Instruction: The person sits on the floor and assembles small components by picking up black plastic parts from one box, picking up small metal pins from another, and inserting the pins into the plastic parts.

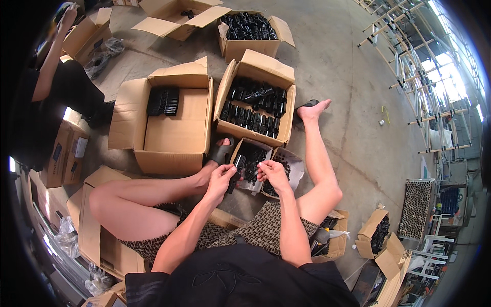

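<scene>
My left hand [221, 179] is closed around a glossy black elongated part [237, 173], held tilted above two small cartons. Just right of it my right hand [274, 175] is pinched together; whatever its fingertips hold is too small to make out. Beneath the hands, one small carton [238, 149] contains small black pieces [251, 157]. Beside it, partly covered by my right hand, stands a second small carton [296, 177] with dark little pieces. Farther off, a large cardboard box [176, 134] has a neat row of black parts [163, 101] in its far left corner.
Another large box [251, 134] holds many black parts in rows. Behind it are a box heaped with black parts [248, 26] and an open carton [176, 31]. A person [64, 87] is at the left. Metal frames [417, 71] stand at right; smaller cartons [376, 234] sit lower right.
</scene>
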{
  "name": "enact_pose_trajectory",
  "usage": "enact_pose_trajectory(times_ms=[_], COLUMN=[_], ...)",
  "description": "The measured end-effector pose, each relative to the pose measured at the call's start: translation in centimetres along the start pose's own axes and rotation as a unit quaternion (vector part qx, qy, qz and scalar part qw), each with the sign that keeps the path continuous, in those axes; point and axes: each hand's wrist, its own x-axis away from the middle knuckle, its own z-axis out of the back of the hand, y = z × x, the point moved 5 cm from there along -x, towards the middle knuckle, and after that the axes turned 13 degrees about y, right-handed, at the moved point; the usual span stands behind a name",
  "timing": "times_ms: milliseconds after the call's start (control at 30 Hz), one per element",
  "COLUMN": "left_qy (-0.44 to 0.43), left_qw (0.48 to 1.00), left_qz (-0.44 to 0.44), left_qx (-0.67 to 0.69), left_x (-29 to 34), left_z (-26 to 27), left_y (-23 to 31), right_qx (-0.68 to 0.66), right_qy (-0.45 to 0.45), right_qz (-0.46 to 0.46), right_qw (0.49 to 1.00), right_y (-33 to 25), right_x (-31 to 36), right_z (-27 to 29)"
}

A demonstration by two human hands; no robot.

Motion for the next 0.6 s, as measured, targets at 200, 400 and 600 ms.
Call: enact_pose_trajectory(times_ms=[200,400,600], left_qy=[0.053,0.097,0.126], left_qw=[0.998,0.992,0.988], left_qz=[-0.033,-0.071,-0.076], left_qx=[-0.011,0.048,0.049], left_x=[-1.2,-2.3,-2.2], left_z=[1.5,2.6,3.9], left_y=[-0.1,2.8,3.5], right_qx=[0.078,0.154,0.415], right_qy=[0.089,0.066,0.042], right_qz=[0.009,0.043,0.258], right_qw=[0.993,0.985,0.872], right_y=[3.6,3.1,4.3], right_x=[-1.6,-2.1,-4.5], right_z=[1.1,-0.5,-6.6])
